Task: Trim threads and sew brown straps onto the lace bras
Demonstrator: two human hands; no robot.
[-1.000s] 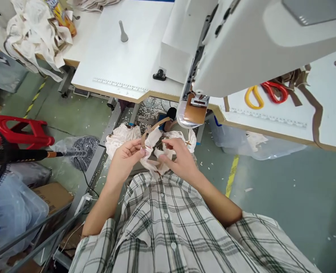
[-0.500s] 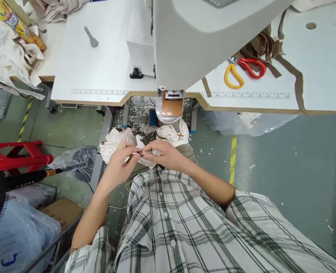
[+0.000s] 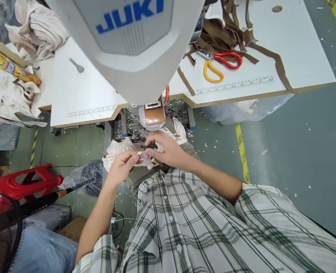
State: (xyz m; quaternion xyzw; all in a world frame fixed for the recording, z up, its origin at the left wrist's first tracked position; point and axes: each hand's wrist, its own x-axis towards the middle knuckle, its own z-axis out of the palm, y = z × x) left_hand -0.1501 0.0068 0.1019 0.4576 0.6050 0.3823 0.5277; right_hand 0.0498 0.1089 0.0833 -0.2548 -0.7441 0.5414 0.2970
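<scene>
My left hand (image 3: 122,165) pinches the edge of a white lacy fabric piece (image 3: 145,160) between thumb and fingers. Just to its right, my right hand (image 3: 166,149) is raised above the fabric, thumb and forefinger apart, with nothing visible between them. More pale fabric (image 3: 115,151) is bunched over my lap on the left, and a white piece with a brown mark (image 3: 179,131) lies on the right. Beyond my hands is the sewing machine's brown-topped work plate (image 3: 154,116), under the white machine head (image 3: 133,72).
On the white table lie scissors with red and yellow handles (image 3: 213,72), brown strips (image 3: 219,38) and a grey tool (image 3: 77,65). Pale fabric (image 3: 7,89) is heaped at the left. A red stool (image 3: 22,180) and a black fan (image 3: 5,223) stand lower left.
My right hand has parted from the fabric and its fingers have spread. My left hand keeps its pinch. The view has shifted, showing more of the machine head.
</scene>
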